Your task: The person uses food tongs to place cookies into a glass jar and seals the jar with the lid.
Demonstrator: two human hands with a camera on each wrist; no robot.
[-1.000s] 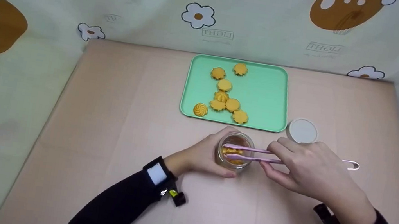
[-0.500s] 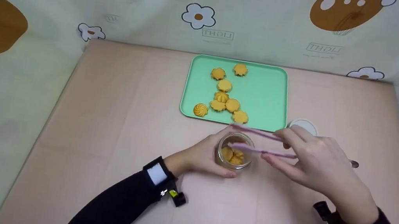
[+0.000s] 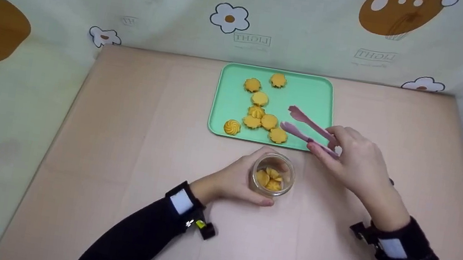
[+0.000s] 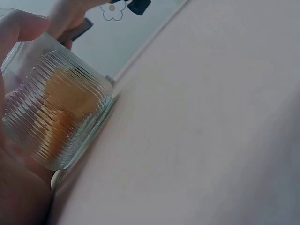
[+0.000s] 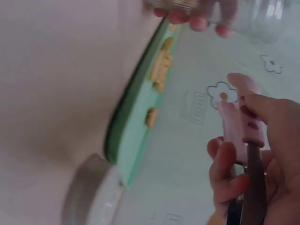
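My left hand [image 3: 238, 177] grips a ribbed glass jar [image 4: 58, 101] around its side; the jar's mouth faces up in the head view. Several golden cookies [image 3: 269, 179] lie inside it. Between the fingers and thumb of my right hand [image 3: 357, 162] is a pair of pink tongs [image 3: 310, 125], its two arms spread and nothing between the tips. Those tips hang over the right part of a green tray [image 3: 310, 91], beside the cookies there. On the tray lie several cookies, among them a swirled one [image 3: 232, 127] at the front left corner.
A round white lid [image 5: 96, 192] stands by the tray's right end, hidden behind my right hand in the head view. A patterned curtain [image 3: 163, 5] hangs behind and beside the table [image 3: 121, 132].
My right hand lifts the tongs out of the jar, their arms spreading apart, and carries them away over the tray. More cookies show inside the jar. The left hand stays put.
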